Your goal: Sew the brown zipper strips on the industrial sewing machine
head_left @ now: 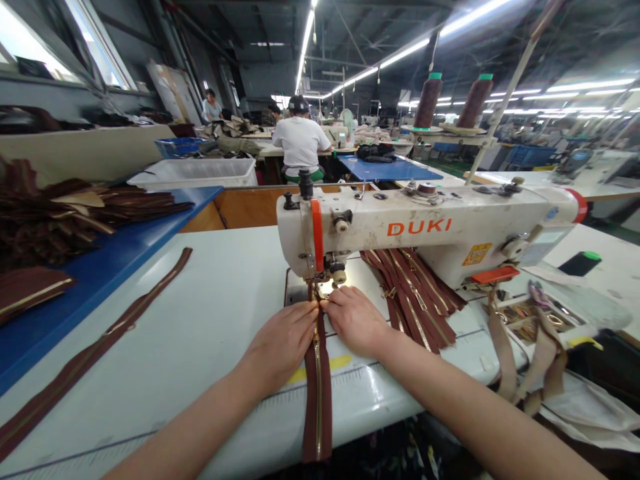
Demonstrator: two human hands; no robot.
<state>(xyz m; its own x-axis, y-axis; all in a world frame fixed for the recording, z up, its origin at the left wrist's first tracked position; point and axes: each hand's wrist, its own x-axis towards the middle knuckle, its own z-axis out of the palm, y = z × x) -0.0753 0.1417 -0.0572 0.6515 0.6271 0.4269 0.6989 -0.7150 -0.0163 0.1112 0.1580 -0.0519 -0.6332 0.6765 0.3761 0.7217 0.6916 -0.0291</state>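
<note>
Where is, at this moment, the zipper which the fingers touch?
In the head view, the brown zipper runs at lower centre, between left hand and right hand, from beneath the sewing machine to the front edge of the table.

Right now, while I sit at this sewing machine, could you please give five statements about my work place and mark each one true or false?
1. The left hand and right hand both touch one brown zipper strip. True.
2. The lettering on the machine is green. False: the lettering is orange-red.
3. Several zippers lie beyond the right hand, beside the machine. True.
4. The single strip at far left lies on the blue table. False: this single strip lies on the white table.
5. Both thread cones are white. False: they are brown.
</note>
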